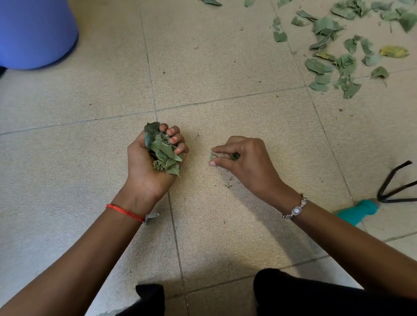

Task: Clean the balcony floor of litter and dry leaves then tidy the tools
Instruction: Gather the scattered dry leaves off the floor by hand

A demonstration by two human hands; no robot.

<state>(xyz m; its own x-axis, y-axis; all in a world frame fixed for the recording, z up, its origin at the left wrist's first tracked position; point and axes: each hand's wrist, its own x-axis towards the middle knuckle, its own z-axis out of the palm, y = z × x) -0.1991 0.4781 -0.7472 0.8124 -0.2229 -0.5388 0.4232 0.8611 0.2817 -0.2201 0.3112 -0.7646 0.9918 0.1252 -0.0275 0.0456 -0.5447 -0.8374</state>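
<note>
Beige floor tiles (215, 58) are littered; a leaf bunch (163, 150) is clutched by left hand (153, 162), a leaf scrap (212, 156) pinched between right hand (244, 158) fingertips.

One wide-angle camera, worn on the head, looks steeply down at the tiled floor (70, 162) from close above. The left hand (149, 163) and right hand (244, 158) sit mid-frame, the wearer's legs (300, 302) nearer than them, loose leaves (338, 24) beyond the right hand.

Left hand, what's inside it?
The left hand grips a bunch of green leaves. Anything beneath them in the palm is hidden.
</note>
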